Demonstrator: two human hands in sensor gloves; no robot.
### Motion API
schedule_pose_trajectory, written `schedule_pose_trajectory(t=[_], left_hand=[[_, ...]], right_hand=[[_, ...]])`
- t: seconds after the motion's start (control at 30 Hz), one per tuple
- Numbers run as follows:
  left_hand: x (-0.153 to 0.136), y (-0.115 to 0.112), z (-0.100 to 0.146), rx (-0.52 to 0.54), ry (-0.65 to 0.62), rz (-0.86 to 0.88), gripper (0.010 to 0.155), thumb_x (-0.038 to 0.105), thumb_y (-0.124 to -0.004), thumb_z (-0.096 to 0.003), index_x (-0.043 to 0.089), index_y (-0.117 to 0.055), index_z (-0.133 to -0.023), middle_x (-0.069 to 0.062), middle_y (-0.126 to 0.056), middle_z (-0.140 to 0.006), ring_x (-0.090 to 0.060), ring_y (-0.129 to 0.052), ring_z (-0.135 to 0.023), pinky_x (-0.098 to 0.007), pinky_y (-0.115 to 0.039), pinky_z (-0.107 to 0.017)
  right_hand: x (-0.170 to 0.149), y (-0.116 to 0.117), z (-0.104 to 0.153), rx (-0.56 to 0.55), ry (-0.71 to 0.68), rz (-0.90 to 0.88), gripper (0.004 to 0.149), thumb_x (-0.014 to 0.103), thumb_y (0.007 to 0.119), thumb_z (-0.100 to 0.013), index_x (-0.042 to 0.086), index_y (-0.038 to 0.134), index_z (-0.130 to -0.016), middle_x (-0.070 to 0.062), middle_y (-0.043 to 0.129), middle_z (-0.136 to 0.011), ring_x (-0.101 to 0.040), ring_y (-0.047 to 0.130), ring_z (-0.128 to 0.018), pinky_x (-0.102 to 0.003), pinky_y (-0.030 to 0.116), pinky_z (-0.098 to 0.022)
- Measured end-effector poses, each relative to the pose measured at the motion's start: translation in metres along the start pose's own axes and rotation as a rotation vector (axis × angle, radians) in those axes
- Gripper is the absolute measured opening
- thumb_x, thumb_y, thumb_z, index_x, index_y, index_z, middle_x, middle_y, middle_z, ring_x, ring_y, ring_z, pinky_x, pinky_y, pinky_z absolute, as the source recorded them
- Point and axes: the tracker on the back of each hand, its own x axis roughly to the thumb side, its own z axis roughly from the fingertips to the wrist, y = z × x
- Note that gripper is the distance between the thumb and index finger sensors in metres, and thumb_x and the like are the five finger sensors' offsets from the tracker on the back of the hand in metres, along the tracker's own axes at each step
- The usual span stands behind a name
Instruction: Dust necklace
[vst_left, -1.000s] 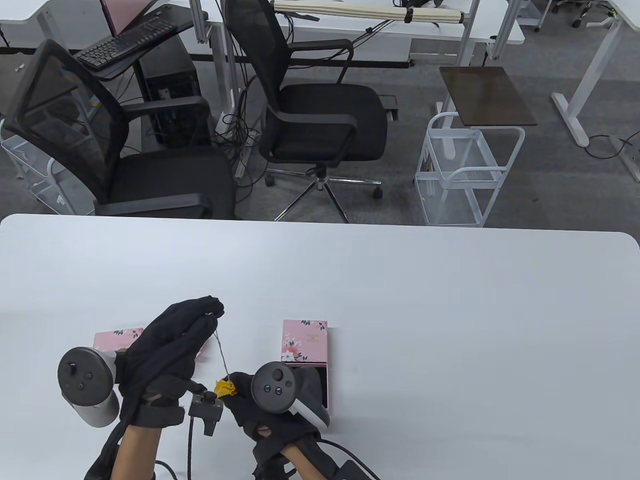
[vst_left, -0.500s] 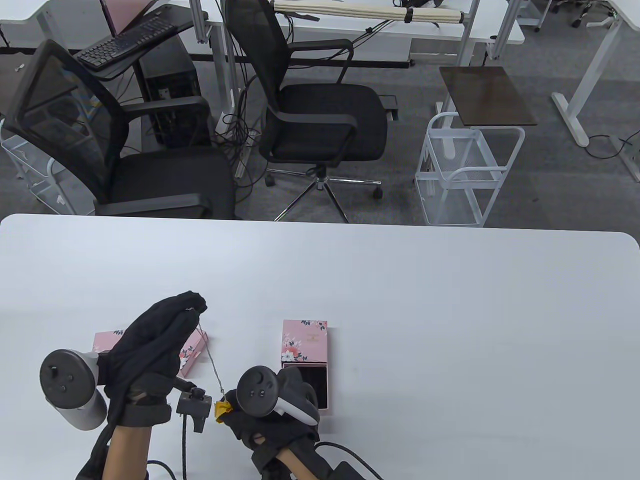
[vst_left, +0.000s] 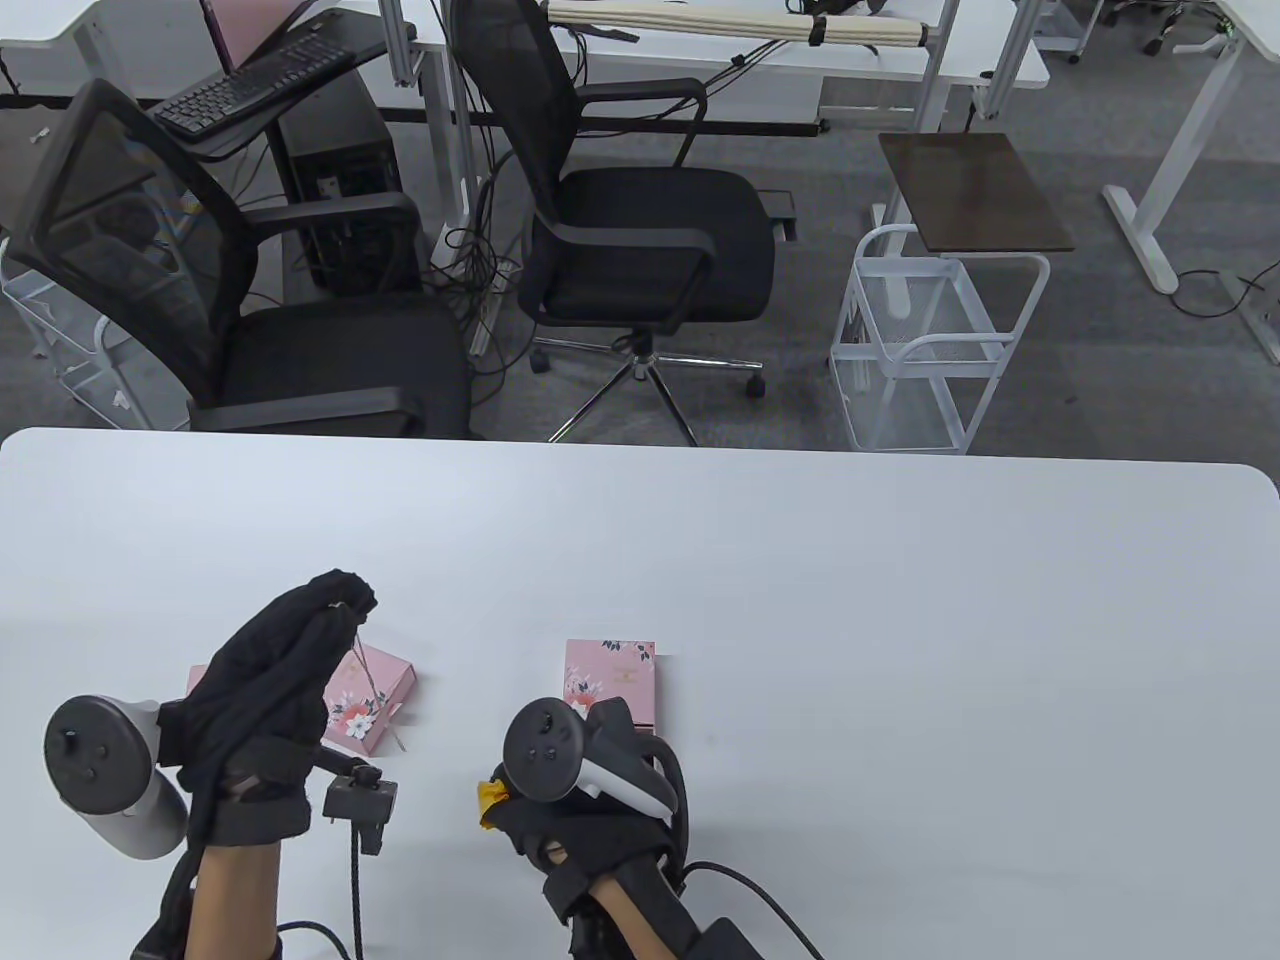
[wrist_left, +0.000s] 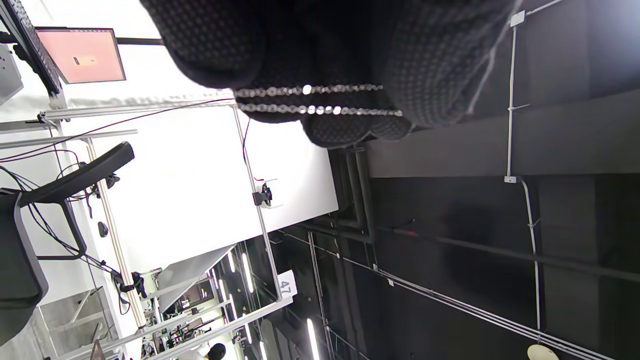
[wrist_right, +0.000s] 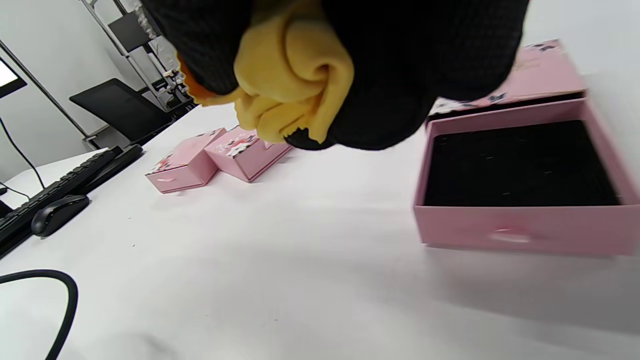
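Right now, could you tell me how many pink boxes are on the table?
3: two closed pink boxes side by side near the left hand, and one open box with a black lining beside the right hand. More could be hidden.

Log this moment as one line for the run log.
left hand: pinches necklace | right hand: grips yellow cloth | cloth off chain | open pink box on table
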Motion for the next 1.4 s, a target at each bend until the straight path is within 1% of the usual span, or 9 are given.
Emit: schedule_pose_trajectory(t=[0.2,0.33,0.47,0.57,0.7,0.83,1.03,1.17,1.4], left_hand=[[0.001,-0.009,0.001,-0.025,-0.004,-0.011,0.036,0.045,-0.088,-0.0542,0.032,-0.092,-0.087,0.002,-0.098,-0.087,-0.022,-0.09,-0.077,-0.041,-0.082,-0.055],[0.004,-0.016,0.003,-0.05,-0.01,-0.022,0.036,0.045,-0.088,-0.0541,0.032,-0.092,-0.087,0.002,-0.098,-0.086,-0.022,-0.09,-0.077,-0.041,-0.082,-0.055],[0.005,-0.023,0.004,-0.072,-0.017,-0.03,0.036,0.045,-0.088,-0.0543,0.032,-0.091,-0.088,0.001,-0.098,-0.086,-0.022,-0.09,-0.077,-0.041,-0.082,-0.055],[0.006,-0.029,0.005,-0.092,-0.021,-0.033,0.036,0.045,-0.088,-0.0542,0.032,-0.092,-0.087,0.001,-0.099,-0.086,-0.022,-0.09,-0.077,-0.041,-0.082,-0.055],[0.008,-0.037,0.007,-0.118,-0.025,-0.037,0.036,0.045,-0.088,-0.0544,0.032,-0.091,-0.088,0.001,-0.099,-0.086,-0.022,-0.091,-0.076,-0.041,-0.082,-0.055],[0.008,-0.039,0.008,-0.129,-0.027,-0.035,0.036,0.045,-0.088,-0.0544,0.032,-0.091,-0.088,0.001,-0.099,-0.086,-0.022,-0.091,-0.076,-0.041,-0.082,-0.055],[0.008,-0.04,0.008,-0.133,-0.024,-0.027,0.036,0.045,-0.088,-0.0544,0.032,-0.091,-0.088,0.001,-0.099,-0.086,-0.022,-0.091,-0.077,-0.041,-0.082,-0.055],[0.009,-0.039,0.007,-0.132,-0.02,-0.021,0.036,0.045,-0.088,-0.0546,0.032,-0.091,-0.088,0.001,-0.099,-0.086,-0.022,-0.091,-0.077,-0.041,-0.082,-0.055],[0.012,-0.031,0.007,-0.116,-0.026,0.002,0.036,0.045,-0.088,-0.0546,0.032,-0.091,-0.088,0.001,-0.099,-0.086,-0.022,-0.09,-0.077,-0.041,-0.082,-0.055]], right_hand=[[-0.023,-0.026,0.031,-0.124,0.045,-0.026,0.043,0.034,0.075,-0.067,0.007,0.074,-0.1,-0.021,0.09,-0.082,-0.04,0.092,-0.059,-0.051,0.078,-0.05],[-0.054,-0.045,0.051,-0.218,0.144,-0.003,0.043,0.034,0.075,-0.067,0.007,0.073,-0.1,-0.021,0.09,-0.083,-0.04,0.093,-0.059,-0.051,0.078,-0.05],[-0.091,-0.049,0.06,-0.329,0.267,0.034,0.044,0.035,0.075,-0.067,0.007,0.073,-0.101,-0.021,0.09,-0.083,-0.041,0.093,-0.06,-0.051,0.078,-0.05],[-0.121,-0.044,0.059,-0.362,0.371,0.059,0.045,0.035,0.074,-0.066,0.008,0.072,-0.101,-0.021,0.089,-0.085,-0.041,0.092,-0.061,-0.051,0.078,-0.05],[-0.166,-0.028,0.051,-0.346,0.532,0.084,0.046,0.035,0.074,-0.066,0.008,0.07,-0.103,-0.022,0.087,-0.088,-0.043,0.09,-0.065,-0.053,0.076,-0.053],[-0.189,-0.012,0.046,-0.331,0.613,0.097,0.047,0.034,0.075,-0.065,0.007,0.068,-0.104,-0.023,0.084,-0.09,-0.044,0.088,-0.068,-0.054,0.075,-0.055],[-0.193,0.001,0.038,-0.316,0.642,0.185,0.049,0.032,0.075,-0.065,0.007,0.065,-0.106,-0.025,0.08,-0.095,-0.047,0.084,-0.074,-0.056,0.072,-0.058],[-0.192,0.007,0.03,-0.259,0.64,0.21,0.054,0.032,0.075,-0.065,0.006,0.059,-0.11,-0.028,0.071,-0.102,-0.051,0.077,-0.081,-0.059,0.066,-0.062],[-0.197,0.019,0.026,-0.158,0.581,0.09,0.065,0.035,0.077,-0.064,0.008,0.047,-0.115,-0.037,0.046,-0.113,-0.061,0.053,-0.092,-0.068,0.05,-0.069]])
